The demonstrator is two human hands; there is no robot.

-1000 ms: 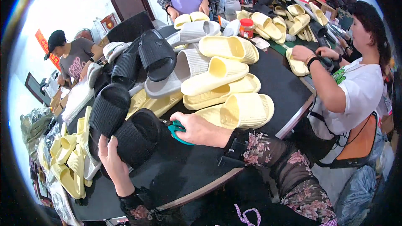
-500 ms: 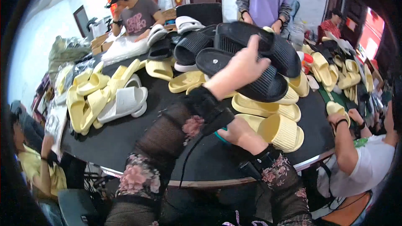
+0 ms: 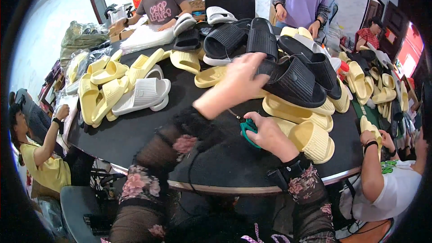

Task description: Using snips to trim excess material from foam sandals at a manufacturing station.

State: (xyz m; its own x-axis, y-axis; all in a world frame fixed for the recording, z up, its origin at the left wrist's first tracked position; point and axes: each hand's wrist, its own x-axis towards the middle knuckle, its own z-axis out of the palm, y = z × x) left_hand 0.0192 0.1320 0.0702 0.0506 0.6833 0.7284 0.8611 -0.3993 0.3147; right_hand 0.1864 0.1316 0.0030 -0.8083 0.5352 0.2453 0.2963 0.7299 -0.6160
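left hand (image 3: 238, 81), fingers parted, beside black slipper (image 3: 297, 78) | right hand (image 3: 271, 138) clamps green scissors (image 3: 249, 132) | likely piling; next needs fresh grip

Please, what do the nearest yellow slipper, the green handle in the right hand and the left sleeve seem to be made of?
Yellow slipper: matte foam or soft plastic, probably; ribs look moulded in.
Green handle: likely smooth hard plastic, given its even colour.
Left sleeve: sheer fabric, see-through between flowers; fibre unclear.

Your bench (image 3: 225, 162) has a black top. Directly on it, you have yellow slippers (image 3: 312, 141), light grey slippers (image 3: 139, 97) and white plastic sheeting (image 3: 146, 37).
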